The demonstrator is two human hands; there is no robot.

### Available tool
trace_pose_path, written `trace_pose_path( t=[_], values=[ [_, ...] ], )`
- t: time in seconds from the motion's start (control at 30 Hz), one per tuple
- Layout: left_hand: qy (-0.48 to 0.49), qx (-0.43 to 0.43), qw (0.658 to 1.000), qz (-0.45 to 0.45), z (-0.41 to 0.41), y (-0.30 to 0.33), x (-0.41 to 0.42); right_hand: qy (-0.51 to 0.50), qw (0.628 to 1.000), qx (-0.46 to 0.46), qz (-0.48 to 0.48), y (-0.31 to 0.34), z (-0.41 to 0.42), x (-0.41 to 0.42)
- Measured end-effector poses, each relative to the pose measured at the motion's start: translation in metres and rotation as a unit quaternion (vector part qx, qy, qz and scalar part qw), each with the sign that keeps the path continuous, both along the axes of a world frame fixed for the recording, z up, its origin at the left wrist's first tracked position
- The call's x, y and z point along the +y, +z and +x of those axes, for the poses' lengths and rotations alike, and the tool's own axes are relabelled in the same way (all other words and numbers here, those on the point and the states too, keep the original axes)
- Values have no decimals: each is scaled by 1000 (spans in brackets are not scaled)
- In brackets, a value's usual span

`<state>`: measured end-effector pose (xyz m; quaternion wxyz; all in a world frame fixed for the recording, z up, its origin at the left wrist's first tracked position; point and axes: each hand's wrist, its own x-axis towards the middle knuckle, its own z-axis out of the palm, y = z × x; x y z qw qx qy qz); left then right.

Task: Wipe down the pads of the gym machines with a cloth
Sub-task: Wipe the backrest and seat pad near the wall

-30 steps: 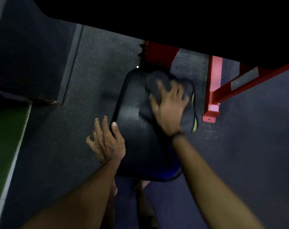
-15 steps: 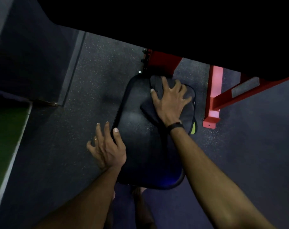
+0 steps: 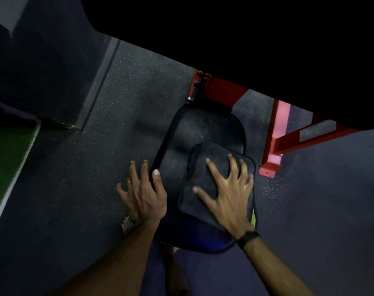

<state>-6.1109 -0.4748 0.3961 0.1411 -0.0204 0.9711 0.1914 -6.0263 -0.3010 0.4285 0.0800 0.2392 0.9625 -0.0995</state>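
Cloth dragged back from pad's far end toward near edge under flat, spread right hand; left hand bracing, fingers relaxed.

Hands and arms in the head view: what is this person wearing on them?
Both forearms are bare, with no sleeves or gloves in view. The left hand has a thin ring on one finger and what looks like a pale metal-link band at the wrist. The right hand has a dark wristband.
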Motion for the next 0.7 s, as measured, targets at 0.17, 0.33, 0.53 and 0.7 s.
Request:
trace_pose_path(
  t=[0.17,0.33,0.53,0.7],
  values=[
    [1,1,1000,-2,-1,0,-1,-192,980,40,23,-18,-106,44],
    [-2,-2,1000,2,-1,0,-2,-104,993,36,44,-15,-128,4],
    [1,7,1000,17,0,3,-2,8,999,38,-1,13,37,-49],
    [1,7,1000,16,0,1,-2,-217,972,77,44,-5,-46,36]
  ],
)
